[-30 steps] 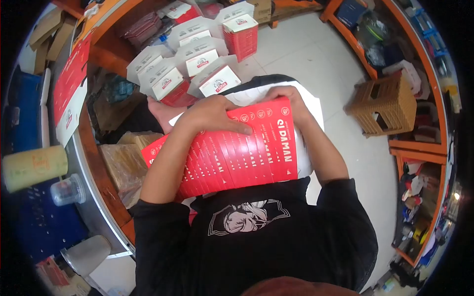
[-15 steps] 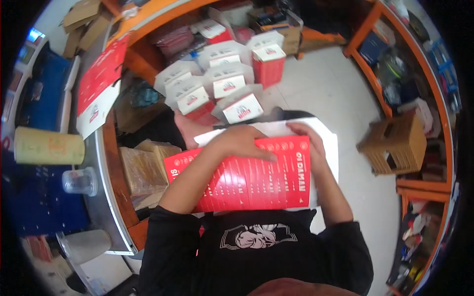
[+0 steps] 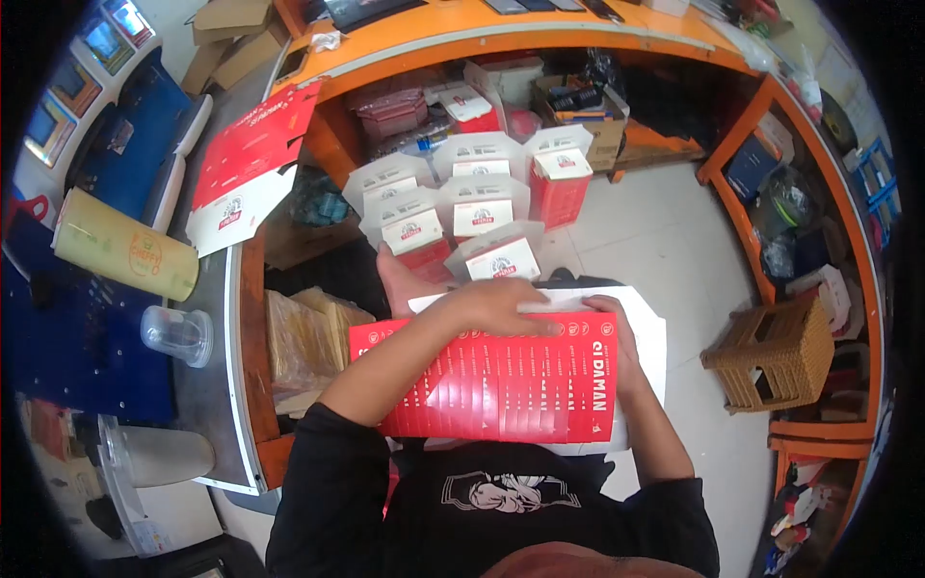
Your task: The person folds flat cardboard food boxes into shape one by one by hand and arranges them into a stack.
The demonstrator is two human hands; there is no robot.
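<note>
Many overlapping red sheets (image 3: 501,395) could be sliding askew if the left hand (image 3: 501,306), which is clamping their upper edge, were easing its pressure, since they seem unfastened. The right hand (image 3: 624,342) is curling at the corner beside it; whether it is gripping, I cannot tell. Lying on the near side of both hands, the sheets are forming a glossy fan, showing white lettering.

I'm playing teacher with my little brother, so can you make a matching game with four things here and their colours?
Things:
1. overlapping sheets
2. woven stool
3. person's shirt
4. tall lettered cup

Colours:
A. black with a pale print
B. pale yellow
C. red with white lettering
D. brown

Pairs: 1-C, 2-D, 3-A, 4-B
</note>
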